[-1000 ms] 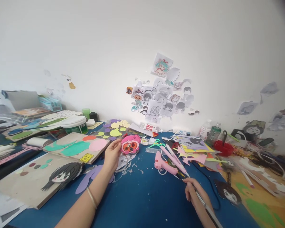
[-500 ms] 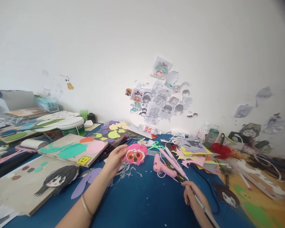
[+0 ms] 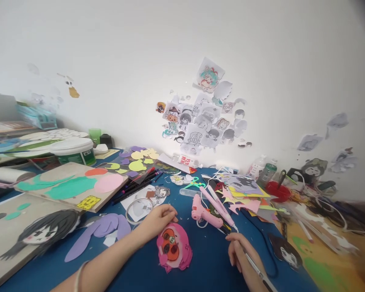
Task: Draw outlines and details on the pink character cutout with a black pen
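Got a pink cutout point(image 3: 175, 248) pinched in left hand point(image 3: 161, 220), bottom center, plus some pen-like tool point(image 3: 258, 269) gripped in right hand point(image 3: 239, 250), lower right.

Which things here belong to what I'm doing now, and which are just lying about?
Apparently in use:
Round pink cutout with orange patch, touched by the left hand
Slim silver pen-shaped tool, held in the right hand

Apparently just lying about:
Pink plastic glue gun
White-lidded green tub
Purple long-lobed cutout

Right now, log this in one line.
left hand: at edge of pink cutout; right hand: holding pen-like tool; glue gun: on blue tabletop
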`<state>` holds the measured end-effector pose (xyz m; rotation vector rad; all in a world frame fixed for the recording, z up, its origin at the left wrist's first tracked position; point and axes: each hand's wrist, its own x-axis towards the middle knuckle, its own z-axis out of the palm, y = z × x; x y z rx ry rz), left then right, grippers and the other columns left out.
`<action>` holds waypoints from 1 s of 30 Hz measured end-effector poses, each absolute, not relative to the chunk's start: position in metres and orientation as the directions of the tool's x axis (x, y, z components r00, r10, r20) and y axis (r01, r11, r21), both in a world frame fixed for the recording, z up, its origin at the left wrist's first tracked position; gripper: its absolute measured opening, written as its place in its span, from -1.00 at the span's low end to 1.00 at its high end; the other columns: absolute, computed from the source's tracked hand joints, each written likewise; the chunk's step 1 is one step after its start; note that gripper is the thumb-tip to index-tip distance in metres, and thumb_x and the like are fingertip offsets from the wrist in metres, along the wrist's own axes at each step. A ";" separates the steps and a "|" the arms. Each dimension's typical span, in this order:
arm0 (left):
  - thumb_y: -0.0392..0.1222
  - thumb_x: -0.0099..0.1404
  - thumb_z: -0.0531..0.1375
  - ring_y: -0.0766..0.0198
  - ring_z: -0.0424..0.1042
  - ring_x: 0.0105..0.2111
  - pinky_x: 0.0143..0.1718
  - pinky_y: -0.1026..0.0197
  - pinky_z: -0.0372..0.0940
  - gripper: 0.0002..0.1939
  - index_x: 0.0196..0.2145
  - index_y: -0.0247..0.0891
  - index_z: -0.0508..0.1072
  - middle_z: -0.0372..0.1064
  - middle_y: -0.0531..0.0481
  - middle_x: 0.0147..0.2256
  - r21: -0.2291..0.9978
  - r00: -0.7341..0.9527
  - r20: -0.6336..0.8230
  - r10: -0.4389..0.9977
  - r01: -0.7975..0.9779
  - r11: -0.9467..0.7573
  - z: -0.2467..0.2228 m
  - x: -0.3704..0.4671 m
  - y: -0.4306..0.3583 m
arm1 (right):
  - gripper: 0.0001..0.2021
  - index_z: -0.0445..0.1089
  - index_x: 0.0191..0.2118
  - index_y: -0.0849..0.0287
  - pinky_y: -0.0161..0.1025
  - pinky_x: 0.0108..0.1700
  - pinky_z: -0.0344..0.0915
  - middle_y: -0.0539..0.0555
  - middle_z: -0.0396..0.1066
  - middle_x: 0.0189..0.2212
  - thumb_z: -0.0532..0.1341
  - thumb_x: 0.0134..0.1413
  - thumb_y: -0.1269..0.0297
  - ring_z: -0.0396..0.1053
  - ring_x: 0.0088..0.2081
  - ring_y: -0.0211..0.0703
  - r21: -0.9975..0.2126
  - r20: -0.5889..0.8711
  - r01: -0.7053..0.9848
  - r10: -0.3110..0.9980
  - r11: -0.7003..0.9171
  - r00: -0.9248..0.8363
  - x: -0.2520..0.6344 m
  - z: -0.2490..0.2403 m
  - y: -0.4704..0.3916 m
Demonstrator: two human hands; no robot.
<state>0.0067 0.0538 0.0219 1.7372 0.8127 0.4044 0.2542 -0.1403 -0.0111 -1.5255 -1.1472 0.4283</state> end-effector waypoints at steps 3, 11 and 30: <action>-0.01 0.50 0.25 0.08 0.53 -0.06 0.02 -0.09 0.47 -0.70 0.03 -0.26 0.49 0.49 -0.10 -0.01 0.888 0.722 -0.056 0.690 0.352 -0.297 0.029 0.003 0.042 | -0.34 0.54 -0.19 0.22 -0.37 -0.56 0.25 0.03 0.37 -0.63 0.03 0.40 -0.34 0.25 -0.65 -0.27 -0.843 0.402 0.498 0.855 0.206 0.326 0.253 -0.007 -0.132; -0.06 -0.12 0.62 -0.30 0.33 0.22 0.25 -0.38 0.28 0.03 0.28 -0.26 0.37 0.36 -0.32 0.20 0.716 0.801 -0.063 0.595 0.452 -0.533 0.042 -0.007 0.009 | -0.82 0.52 -0.11 0.09 -0.42 -0.20 0.46 0.03 0.56 -0.30 0.17 0.37 0.42 0.56 -0.27 -0.24 -0.535 0.689 0.667 0.725 0.519 -0.012 0.221 0.026 -0.093; 0.07 0.23 0.35 -0.22 0.27 0.33 0.36 -0.15 0.19 -0.19 0.39 -0.06 0.29 0.42 -0.18 0.26 0.567 0.761 0.273 0.588 0.367 -0.738 -0.012 -0.004 -0.031 | -0.49 0.29 -0.44 0.14 -0.36 -0.40 0.45 0.03 0.47 -0.57 -0.11 0.60 0.19 0.50 -0.49 -0.25 -0.537 0.388 0.599 0.804 0.594 -0.450 0.228 0.041 -0.086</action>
